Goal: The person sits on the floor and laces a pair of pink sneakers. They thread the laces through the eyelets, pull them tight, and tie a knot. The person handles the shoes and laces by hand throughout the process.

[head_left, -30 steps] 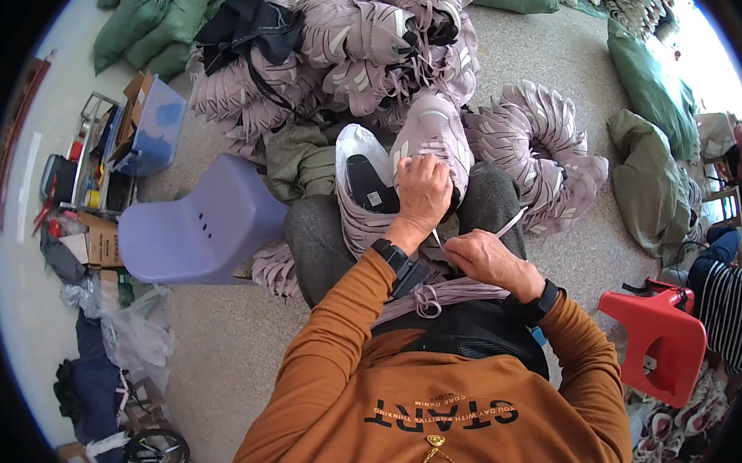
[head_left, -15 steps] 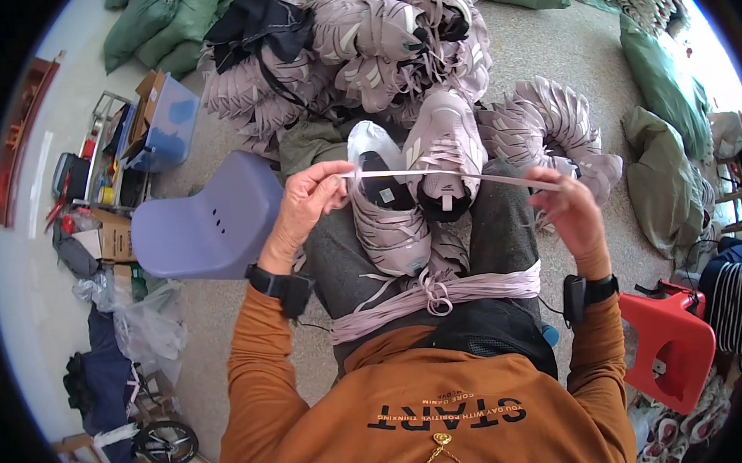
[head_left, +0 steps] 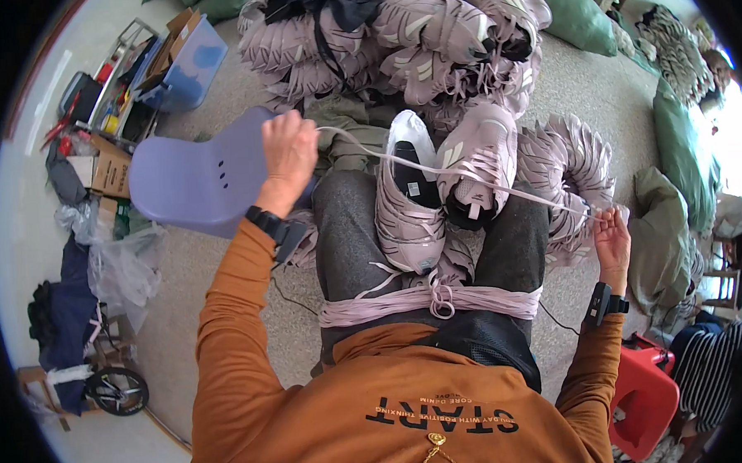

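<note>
Both hands have swung further apart than half a second ago, drawing the lace out longer. Now the left hand (head_left: 290,156) is raised over the lilac plastic chair (head_left: 195,185), closed in a fist around one end of the pale lace (head_left: 502,188). The right hand (head_left: 613,239) sits low beside the right knee, fingers pinched on the other end. Between them the lace runs taut across two mauve shoes (head_left: 444,187) that rest on the person's lap, one with white paper stuffing showing in its opening. A bundle of loose laces (head_left: 432,299) lies across the waist just behind the shoes. On the floor beyond the knees is a big heap of shoes (head_left: 395,32) of the same colour, with green sacks (head_left: 673,135) near the right side and a red stool (head_left: 643,393) by the right elbow.

This looks like the lacing step, with the lace pulled through and being evened out. The next move probably calls for bringing both ends back to the eyelets without losing tension.
</note>
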